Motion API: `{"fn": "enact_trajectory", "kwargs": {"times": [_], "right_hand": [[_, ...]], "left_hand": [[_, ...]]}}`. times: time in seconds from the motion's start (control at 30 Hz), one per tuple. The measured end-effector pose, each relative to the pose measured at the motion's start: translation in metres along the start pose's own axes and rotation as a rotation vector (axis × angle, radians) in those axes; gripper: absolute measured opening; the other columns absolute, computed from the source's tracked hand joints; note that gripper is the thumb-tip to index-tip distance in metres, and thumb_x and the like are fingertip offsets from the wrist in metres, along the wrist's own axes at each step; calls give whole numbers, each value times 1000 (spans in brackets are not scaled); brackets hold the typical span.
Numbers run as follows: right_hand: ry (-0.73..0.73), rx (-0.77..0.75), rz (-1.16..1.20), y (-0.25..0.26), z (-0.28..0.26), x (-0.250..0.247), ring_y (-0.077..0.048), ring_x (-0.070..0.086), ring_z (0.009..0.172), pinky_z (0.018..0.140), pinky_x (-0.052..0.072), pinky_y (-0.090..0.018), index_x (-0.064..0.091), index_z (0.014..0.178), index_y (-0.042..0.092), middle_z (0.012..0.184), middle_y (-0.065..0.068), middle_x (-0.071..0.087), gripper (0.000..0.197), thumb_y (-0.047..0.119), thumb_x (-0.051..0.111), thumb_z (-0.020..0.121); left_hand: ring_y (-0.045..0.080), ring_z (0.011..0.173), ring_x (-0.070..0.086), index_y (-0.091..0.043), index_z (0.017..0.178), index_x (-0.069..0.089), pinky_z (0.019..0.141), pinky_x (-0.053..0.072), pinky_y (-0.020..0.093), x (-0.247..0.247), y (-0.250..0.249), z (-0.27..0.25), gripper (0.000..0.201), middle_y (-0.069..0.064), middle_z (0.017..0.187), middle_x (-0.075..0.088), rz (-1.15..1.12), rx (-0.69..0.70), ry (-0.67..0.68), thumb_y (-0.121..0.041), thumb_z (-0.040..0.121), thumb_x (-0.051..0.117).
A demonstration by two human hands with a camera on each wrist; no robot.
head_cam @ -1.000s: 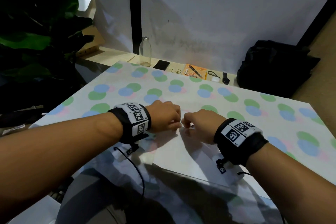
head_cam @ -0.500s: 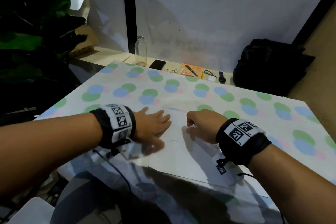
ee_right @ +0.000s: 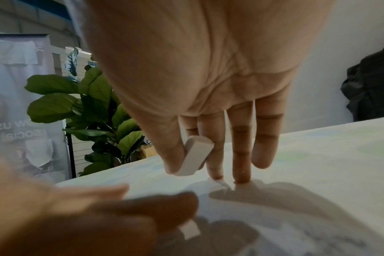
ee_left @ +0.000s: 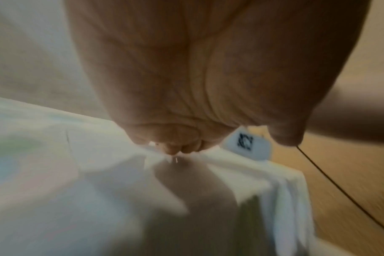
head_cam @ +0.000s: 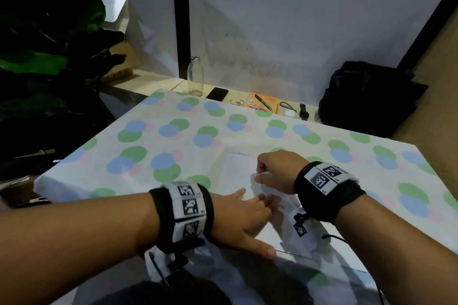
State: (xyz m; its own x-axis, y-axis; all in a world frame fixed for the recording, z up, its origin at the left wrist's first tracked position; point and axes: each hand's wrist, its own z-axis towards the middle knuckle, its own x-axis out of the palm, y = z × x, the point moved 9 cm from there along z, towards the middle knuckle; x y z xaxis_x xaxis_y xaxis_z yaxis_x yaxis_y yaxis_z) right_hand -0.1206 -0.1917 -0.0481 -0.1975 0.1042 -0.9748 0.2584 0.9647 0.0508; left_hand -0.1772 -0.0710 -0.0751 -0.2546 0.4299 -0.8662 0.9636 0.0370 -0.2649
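**A:** Left hand (head_cam: 238, 220) is lying flat, fingers straight, pressing the soft white fabric (head_cam: 239, 168) on the near side of the dotted tablecloth (head_cam: 173, 141).

**B:** Just right of it, the right hand (head_cam: 277, 171) is pinching a small, chalky, rectangular white block (ee_right: 195, 155) between thumb and forefinger, just above that fabric.

Blur smears the left hand (ee_left: 208, 69) and cloth (ee_left: 99, 173); overhead, the right hand (head_cam: 277, 171) hides its white block (ee_right: 195, 154).

Blurred picture, but the left hand (ee_left: 208, 69) fills the top, its fingertips (ee_left: 175, 149) down on the white cloth (ee_left: 99, 181) with pale green and blue blots at left, a small white tag (ee_left: 245, 145) with a black square code just beside them, and a thin dark cable (ee_left: 340, 188) crossing the wood-brown surface (ee_left: 357, 164) at right.
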Motion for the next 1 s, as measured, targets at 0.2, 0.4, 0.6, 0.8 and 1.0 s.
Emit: {"fn": "enact_trajectory", "kwargs": {"times": [0.2,0.4,0.6,0.8,1.0], "right_hand": [[7,-18,31,-9,-8,8,-23,60,98,81,49,-35,55,106,30,111,2,66,22,48,56,93],[-125,-6,167,-11,-4,-20,-22,61,89,77,51,-35,55,95,33,101,3,66,10,42,60,93],[-132,45,401,-1,42,-32,-13,64,66,66,52,-25,69,99,17,86,4,66,11,25,71,91],[-54,56,417,24,76,-9,-24,73,78,77,62,-38,72,97,12,89,-8,75,13,21,68,88],[-99,43,323,20,83,-1,-20,64,93,76,47,-27,72,99,17,100,-1,68,19,32,71,88]], "left_hand": [[22,130,51,-27,152,44,106,36,31,-64,95,-28,53,1,149,53,14,-307,-202,-50,104,47],[26,155,14,-45,158,23,123,19,50,-67,171,-21,74,3,170,9,3,-493,-216,-62,95,57],[37,152,-25,-62,150,-15,114,-4,72,-30,194,-5,93,-3,163,-35,-55,-587,-34,-84,84,48],[37,150,-29,-67,142,-25,111,-6,75,-20,202,-2,93,-5,162,-38,-63,-581,-40,-87,82,43],[39,150,-28,-62,143,-29,110,-3,78,-13,197,1,86,-8,161,-38,-33,-548,-17,-85,88,33]]}}
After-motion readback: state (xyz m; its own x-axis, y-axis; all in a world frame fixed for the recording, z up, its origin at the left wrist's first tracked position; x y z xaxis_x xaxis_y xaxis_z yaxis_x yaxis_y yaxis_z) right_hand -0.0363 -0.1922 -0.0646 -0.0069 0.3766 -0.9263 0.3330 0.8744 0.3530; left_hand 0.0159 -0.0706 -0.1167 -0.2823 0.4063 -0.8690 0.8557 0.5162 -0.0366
